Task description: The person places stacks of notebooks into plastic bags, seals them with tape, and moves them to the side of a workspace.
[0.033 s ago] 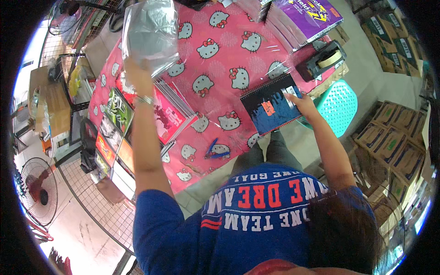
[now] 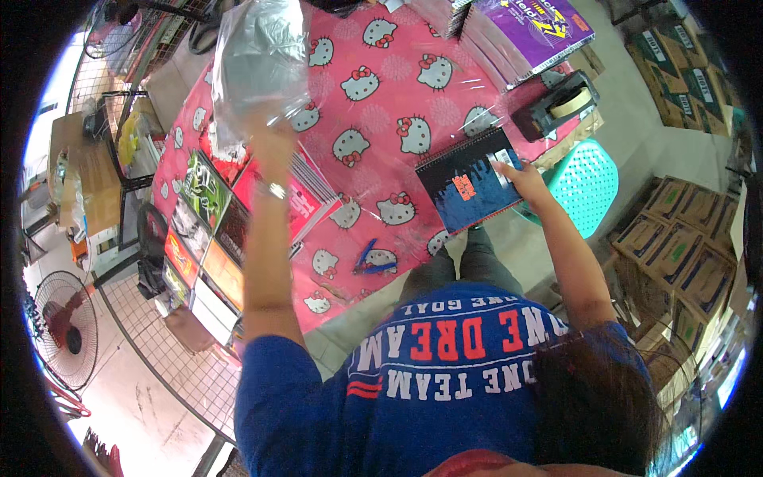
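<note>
My right hand (image 2: 524, 181) grips the right edge of a dark spiral notebook (image 2: 463, 191) with a blue and orange cover and a white label. The notebook is held at the table's near edge. My left hand (image 2: 269, 137) reaches to the far left, at the lower end of a stack of clear plastic bags (image 2: 261, 60). Motion smears its fingers, so their hold on the plastic is unclear. Below that forearm lies a pile of pink and red spiral notebooks (image 2: 311, 199), partly covered by the arm. A blue, open V-shaped tool (image 2: 368, 258) rests near the table's front edge.
A pink patterned cloth (image 2: 381, 163) covers the table. Purple-covered packs (image 2: 532, 36) and a black tape dispenser (image 2: 555, 105) stand at the right. Colourful notebooks (image 2: 208, 195) line the left. A turquoise stool (image 2: 586, 189), cardboard boxes (image 2: 675, 238) and a fan (image 2: 67, 326) surround the table.
My left hand and forearm have shifted a little to the right along the lower end of the plastic bags. The right hand and its notebook stay nearly still.
</note>
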The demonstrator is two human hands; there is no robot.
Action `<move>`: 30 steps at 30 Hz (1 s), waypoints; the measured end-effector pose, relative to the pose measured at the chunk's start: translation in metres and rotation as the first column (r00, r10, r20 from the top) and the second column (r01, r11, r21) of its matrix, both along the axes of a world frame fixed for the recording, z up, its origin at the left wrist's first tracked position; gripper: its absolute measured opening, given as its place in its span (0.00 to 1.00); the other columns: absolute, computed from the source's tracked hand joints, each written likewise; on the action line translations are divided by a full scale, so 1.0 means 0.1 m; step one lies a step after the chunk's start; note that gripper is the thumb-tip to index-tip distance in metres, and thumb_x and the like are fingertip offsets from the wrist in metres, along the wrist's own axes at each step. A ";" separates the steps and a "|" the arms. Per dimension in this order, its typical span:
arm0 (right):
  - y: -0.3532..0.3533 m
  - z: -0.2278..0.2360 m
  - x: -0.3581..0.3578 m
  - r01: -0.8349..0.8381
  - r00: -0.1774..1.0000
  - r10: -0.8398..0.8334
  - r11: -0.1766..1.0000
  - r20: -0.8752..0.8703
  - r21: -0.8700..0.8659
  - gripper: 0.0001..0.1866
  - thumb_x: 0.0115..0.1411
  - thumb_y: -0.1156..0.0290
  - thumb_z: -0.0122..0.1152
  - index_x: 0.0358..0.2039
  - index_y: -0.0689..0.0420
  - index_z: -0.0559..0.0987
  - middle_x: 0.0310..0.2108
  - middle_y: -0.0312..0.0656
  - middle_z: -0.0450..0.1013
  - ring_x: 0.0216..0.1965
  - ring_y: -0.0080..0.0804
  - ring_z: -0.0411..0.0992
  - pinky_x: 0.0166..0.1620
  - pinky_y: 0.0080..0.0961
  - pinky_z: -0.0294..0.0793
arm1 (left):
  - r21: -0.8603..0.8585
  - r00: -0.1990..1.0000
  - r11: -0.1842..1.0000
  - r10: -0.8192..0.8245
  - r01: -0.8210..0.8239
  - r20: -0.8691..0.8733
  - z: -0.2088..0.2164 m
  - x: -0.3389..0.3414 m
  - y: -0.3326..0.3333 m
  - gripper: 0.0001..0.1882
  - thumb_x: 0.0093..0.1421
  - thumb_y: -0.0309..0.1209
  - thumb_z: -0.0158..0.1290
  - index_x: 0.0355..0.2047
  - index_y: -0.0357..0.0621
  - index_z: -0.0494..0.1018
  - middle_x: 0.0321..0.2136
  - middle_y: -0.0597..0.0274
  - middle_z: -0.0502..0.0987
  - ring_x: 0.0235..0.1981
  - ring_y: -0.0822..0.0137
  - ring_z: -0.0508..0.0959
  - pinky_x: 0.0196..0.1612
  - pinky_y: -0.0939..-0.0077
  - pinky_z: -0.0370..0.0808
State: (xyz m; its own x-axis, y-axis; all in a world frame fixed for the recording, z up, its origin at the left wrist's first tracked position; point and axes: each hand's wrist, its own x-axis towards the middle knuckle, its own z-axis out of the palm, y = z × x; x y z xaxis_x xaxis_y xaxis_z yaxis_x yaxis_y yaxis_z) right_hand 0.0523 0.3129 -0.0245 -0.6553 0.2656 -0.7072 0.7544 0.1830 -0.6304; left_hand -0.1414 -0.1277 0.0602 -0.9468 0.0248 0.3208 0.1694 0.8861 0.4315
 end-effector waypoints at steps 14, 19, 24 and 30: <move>0.45 1.00 0.14 0.291 0.952 -0.302 0.858 0.042 -0.423 0.28 0.55 0.51 0.60 0.46 0.63 0.72 0.39 0.42 0.75 0.36 0.30 0.74 0.44 0.28 0.73 | -0.148 0.688 0.831 -0.329 0.536 0.647 -0.71 2.84 1.24 0.49 0.44 0.61 0.54 0.65 0.69 0.48 0.67 0.56 0.37 0.67 0.48 0.37 0.53 0.19 0.31; 0.14 0.92 0.07 0.278 0.957 -0.278 0.797 0.083 -0.536 0.29 0.54 0.50 0.61 0.47 0.60 0.72 0.41 0.41 0.74 0.37 0.30 0.74 0.45 0.27 0.73 | -0.184 0.814 0.952 -0.098 0.244 0.573 -0.74 2.62 1.29 0.49 0.41 0.60 0.57 0.63 0.65 0.53 0.67 0.55 0.40 0.67 0.43 0.38 0.53 0.19 0.33; -0.37 0.82 -0.09 0.101 0.988 -0.148 0.803 -0.033 -0.588 0.29 0.53 0.51 0.63 0.47 0.60 0.73 0.41 0.40 0.74 0.38 0.27 0.73 0.43 0.27 0.72 | -0.300 0.775 0.909 -0.039 0.290 0.630 -0.77 2.83 1.27 0.47 0.41 0.56 0.58 0.60 0.54 0.59 0.66 0.53 0.42 0.66 0.44 0.40 0.56 0.23 0.34; -0.70 0.04 -0.26 -0.330 0.929 0.368 0.857 -0.024 0.395 0.33 0.45 0.44 0.68 0.37 0.64 0.78 0.34 0.42 0.75 0.34 0.28 0.73 0.38 0.25 0.71 | -0.223 0.830 0.974 0.091 0.041 0.550 -1.00 3.15 1.26 0.50 0.50 0.56 0.52 0.65 0.46 0.45 0.66 0.54 0.43 0.68 0.55 0.40 0.61 0.34 0.32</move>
